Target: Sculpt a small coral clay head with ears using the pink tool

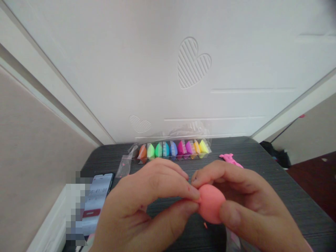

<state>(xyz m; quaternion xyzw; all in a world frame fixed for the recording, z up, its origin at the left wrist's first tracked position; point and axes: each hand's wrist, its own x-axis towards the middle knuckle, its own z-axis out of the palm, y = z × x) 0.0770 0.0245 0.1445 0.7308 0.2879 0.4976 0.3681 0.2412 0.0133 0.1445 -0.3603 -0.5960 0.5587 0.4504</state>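
A smooth, rounded lump of coral-pink modelling clay (pixel 212 204) is held above the dark table. My right hand (pixel 252 199) grips it, with the thumb on its near right side and the fingers behind. With thumb and forefinger, my left hand (pixel 152 203) pinches a small nub at the lump's left edge. A tiny coral scrap (pixel 205 225) lies below the lump. Just beyond my right hand is a bright pink clay figure (pixel 231 159), partly hidden by the fingers.
Along the back of the dark table (pixel 265 164) lies a clear bag holding several wrapped clay pieces (pixel 173 149) in many colours. To the left rests a phone (pixel 98 196) with a timer on its screen. A white door (pixel 157 70) with embossed hearts rises behind the table.
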